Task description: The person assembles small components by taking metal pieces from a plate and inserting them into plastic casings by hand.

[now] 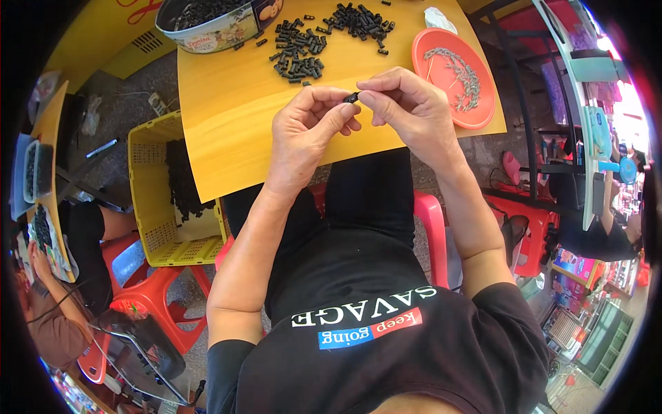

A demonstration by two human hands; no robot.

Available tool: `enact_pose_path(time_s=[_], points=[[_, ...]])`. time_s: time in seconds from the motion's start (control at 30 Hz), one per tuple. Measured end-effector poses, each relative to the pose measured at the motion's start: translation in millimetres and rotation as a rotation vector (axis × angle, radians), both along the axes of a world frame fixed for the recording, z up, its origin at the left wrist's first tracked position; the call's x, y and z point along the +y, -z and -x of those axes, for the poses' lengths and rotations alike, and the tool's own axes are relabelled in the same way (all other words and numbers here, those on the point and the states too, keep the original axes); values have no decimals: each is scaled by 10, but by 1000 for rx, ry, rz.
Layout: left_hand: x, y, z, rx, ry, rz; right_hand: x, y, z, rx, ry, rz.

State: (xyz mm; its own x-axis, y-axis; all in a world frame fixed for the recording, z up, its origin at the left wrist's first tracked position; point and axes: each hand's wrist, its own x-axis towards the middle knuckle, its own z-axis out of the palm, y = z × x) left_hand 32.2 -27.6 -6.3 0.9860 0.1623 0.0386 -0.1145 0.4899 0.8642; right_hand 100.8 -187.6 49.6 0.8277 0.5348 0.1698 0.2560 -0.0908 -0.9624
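Observation:
Above the near part of the yellow table (pixel 231 131), my left hand (pixel 300 131) pinches a small black plastic piece (pixel 352 98) between thumb and fingers. My right hand (pixel 414 107) meets it from the other side, thumb and forefinger closed at the piece's end; anything tiny between those fingertips is too small to make out. Just beyond my hands lie two loose heaps of similar black pieces (pixel 298 52) (pixel 360 22). To the right of my right hand sits a red oval plate (pixel 486 107) holding small grey metal-looking parts (pixel 470 83).
An oval tin (pixel 214 40) full of black pieces stands at the table's far left. White crumpled paper (pixel 440 21) lies beyond the plate. Left of the table is a yellow crate (pixel 153 200) with dark contents, near a red stool (pixel 169 297). Another person's hand (pixel 41 263) shows far left.

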Motion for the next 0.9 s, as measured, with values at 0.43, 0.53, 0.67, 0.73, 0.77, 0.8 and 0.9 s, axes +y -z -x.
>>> enact_pose_path(time_s=[0.43,0.53,0.67,0.73,0.77,0.8,0.9], points=[[77,10,33,-34,150,61,-82,-224,-108,-597,-247,230],[86,4,32,-22,191,74,-96,-146,-122,-497,-237,155],[66,-23,26,-1,177,65,-145,-68,7,-122,-136,82],[63,-6,32,-4,151,39,-160,-46,39,63,-101,-92],[61,-6,35,-6,120,16,-176,-50,41,62,-95,-94],[53,-27,51,-6,127,13,-202,-52,45,164,-66,-111],[20,-79,79,-12,87,-79,-251,-32,79,346,-49,-102]])
